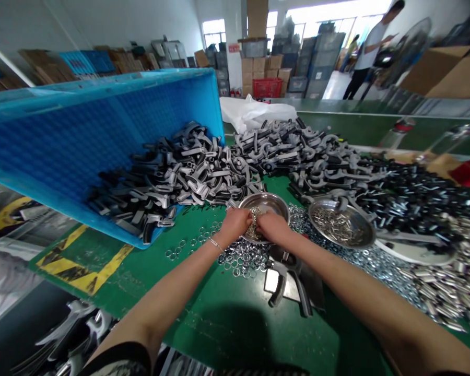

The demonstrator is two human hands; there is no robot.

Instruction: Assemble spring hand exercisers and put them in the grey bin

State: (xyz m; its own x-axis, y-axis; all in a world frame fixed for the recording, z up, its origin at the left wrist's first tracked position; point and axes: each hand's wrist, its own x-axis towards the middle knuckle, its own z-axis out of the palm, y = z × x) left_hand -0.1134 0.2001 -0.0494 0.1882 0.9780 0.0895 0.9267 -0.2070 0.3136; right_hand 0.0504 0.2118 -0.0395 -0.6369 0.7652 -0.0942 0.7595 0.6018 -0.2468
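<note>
My left hand (237, 224), with a bracelet at the wrist, reaches over the near left rim of a round metal bowl (276, 200). My right hand (273, 227) is in the same bowl, close beside the left. Both sets of fingers are closed together down at the small brass-coloured parts (254, 213) in it; whatever they pinch is too small to make out. Just below the hands, a tool with two grey-and-black handles (279, 292) lies on a metal plate (272, 281). Loose metal rings (238, 261) are scattered beneath and left of the bowl.
A blue crate (102, 115) lies on its side, spilling grey-and-black handles (199, 172) onto the green table (219, 318). A second metal bowl (366, 237) holds small pins. To the right are piles of black parts (411, 193) and silver cylinders (446, 292). A person (370, 49) stands behind.
</note>
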